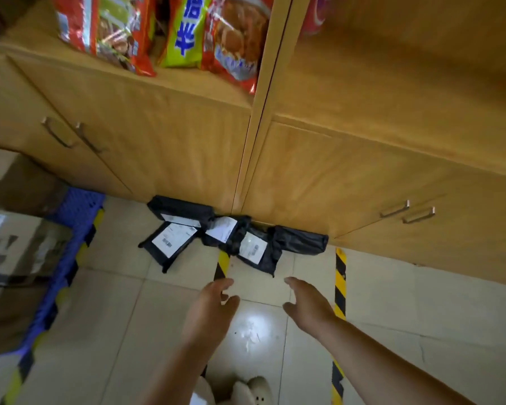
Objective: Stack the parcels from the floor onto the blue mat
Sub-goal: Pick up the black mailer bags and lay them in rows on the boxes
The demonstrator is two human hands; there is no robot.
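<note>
Several black plastic parcels with white labels lie on the tiled floor against the base of a wooden cabinet; one lies flat at the left [170, 247], another at the middle [256, 252], and a rolled one sits at the right [301, 241]. Both my hands reach out above the floor, a short way short of the parcels. My left hand [214, 305] is open with straight fingers and holds nothing. My right hand [307, 302] is open too, palm facing the left hand. The blue mat [70, 229] lies at the left with cardboard boxes on it.
The wooden cabinet [187, 147] with metal handles fills the back; snack bags [187, 33] sit on its shelf. Cardboard boxes [18, 247] stand on the mat at the left. Yellow-black tape strips [340, 287] run along the floor. My shoe [254, 390] shows at the bottom.
</note>
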